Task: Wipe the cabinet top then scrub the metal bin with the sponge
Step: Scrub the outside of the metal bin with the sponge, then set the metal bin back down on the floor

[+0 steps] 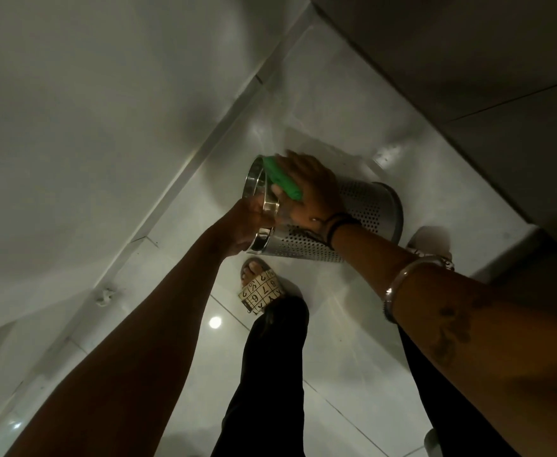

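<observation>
A perforated metal bin (367, 207) is tilted on its side above the floor, its shiny rim turned toward the left. My left hand (249, 225) grips that rim from below. My right hand (310, 189) presses a green sponge (282, 181) against the bin's upper side near the rim. The sponge is partly hidden under my fingers.
A white wall (89, 127) rises on the left and a pale cabinet side (468, 61) stands at the right. Glossy white floor tiles (336, 341) lie below. My legs in black trousers and a patterned sandal (260, 290) stand under the bin.
</observation>
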